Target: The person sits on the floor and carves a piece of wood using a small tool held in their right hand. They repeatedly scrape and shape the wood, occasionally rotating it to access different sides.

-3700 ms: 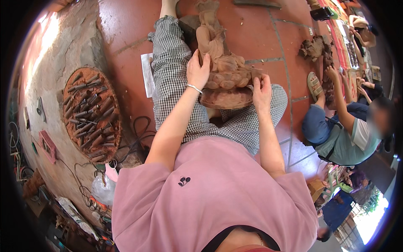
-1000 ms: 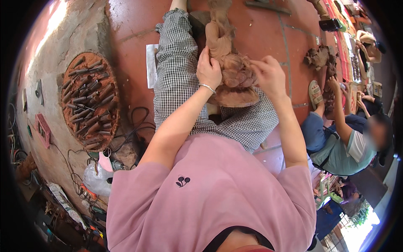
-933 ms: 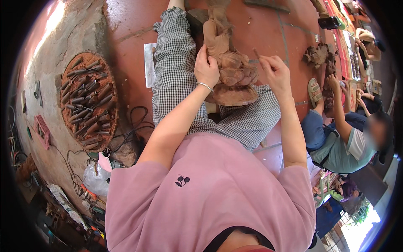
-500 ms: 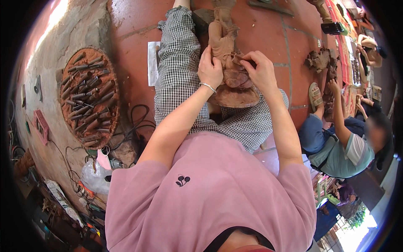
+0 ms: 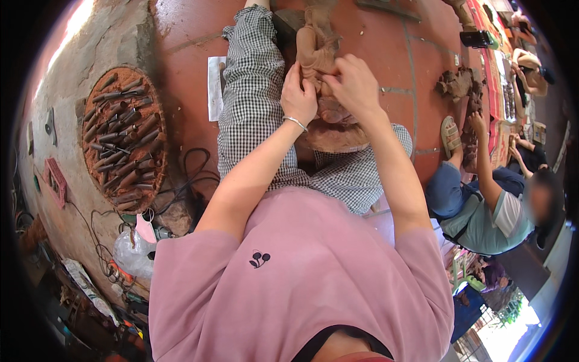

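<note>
A brown carved figure [image 5: 318, 51] with a rounded base [image 5: 335, 140] lies between my legs, its top pointing away from me. My left hand [image 5: 298, 99] grips the figure's left side, with the fingers along it and the thumb toward its front. Over the middle of the carving, my right hand [image 5: 354, 84] is closed in a pinch, its fingertips against the surface. Whatever sits between those fingertips is too small and hidden to make out.
On the ledge at left, a round tray [image 5: 88, 151] of reddish dust holds several carving tools [image 5: 123, 136]. Black cables [image 5: 196, 172], a plastic bag [image 5: 132, 253] and a pink mask [image 5: 145, 228] lie nearby. At right sits another person [image 5: 491, 211], close to a dark carved piece [image 5: 456, 84].
My right hand has moved left and slightly away from me over the figure, its fingers now pinched closer together. My left hand stays on the figure's side.
</note>
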The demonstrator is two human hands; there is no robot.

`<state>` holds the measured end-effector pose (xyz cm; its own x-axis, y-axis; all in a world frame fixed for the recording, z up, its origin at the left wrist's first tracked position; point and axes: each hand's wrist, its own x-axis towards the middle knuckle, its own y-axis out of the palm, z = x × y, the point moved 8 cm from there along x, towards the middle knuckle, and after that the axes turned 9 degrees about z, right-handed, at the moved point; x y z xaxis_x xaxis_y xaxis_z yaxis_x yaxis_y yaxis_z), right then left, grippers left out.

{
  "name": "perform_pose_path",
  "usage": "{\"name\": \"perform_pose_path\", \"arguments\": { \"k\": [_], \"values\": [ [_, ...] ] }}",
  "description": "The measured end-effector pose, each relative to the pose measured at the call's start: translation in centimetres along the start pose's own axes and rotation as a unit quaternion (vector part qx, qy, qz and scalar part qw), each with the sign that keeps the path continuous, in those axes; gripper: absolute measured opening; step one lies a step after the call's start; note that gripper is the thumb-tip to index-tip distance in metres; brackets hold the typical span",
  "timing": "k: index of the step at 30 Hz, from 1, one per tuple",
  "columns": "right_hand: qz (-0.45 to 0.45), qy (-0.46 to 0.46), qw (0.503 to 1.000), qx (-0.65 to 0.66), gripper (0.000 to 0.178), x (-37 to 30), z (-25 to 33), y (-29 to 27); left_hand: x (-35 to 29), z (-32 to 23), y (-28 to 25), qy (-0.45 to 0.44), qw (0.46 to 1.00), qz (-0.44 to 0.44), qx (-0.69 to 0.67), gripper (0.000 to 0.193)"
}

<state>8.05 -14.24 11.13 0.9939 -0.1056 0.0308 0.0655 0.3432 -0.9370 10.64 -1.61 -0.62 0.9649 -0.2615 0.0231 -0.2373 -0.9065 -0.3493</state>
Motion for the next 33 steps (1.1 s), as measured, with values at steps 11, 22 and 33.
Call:
{"name": "perform_pose_path", "arguments": {
  "k": [11,22,33],
  "values": [
    [-0.053,0.003,0.998,0.026,0.018,-0.6,0.3,-0.6,0.2,-0.1,0.2,-0.019,0.999,0.036,-0.023,0.049],
    [-0.060,0.184,0.929,0.314,0.018,-6.6,-7.2,-2.5,0.4,-2.2,-1.3,0.064,0.993,-0.019,0.098,0.048],
    [-0.207,-0.074,0.962,0.164,0.026,-10.7,1.0,-4.5,-3.0,-8.8,0.0,-0.112,0.849,0.447,-0.259,0.031]
  ]
}}
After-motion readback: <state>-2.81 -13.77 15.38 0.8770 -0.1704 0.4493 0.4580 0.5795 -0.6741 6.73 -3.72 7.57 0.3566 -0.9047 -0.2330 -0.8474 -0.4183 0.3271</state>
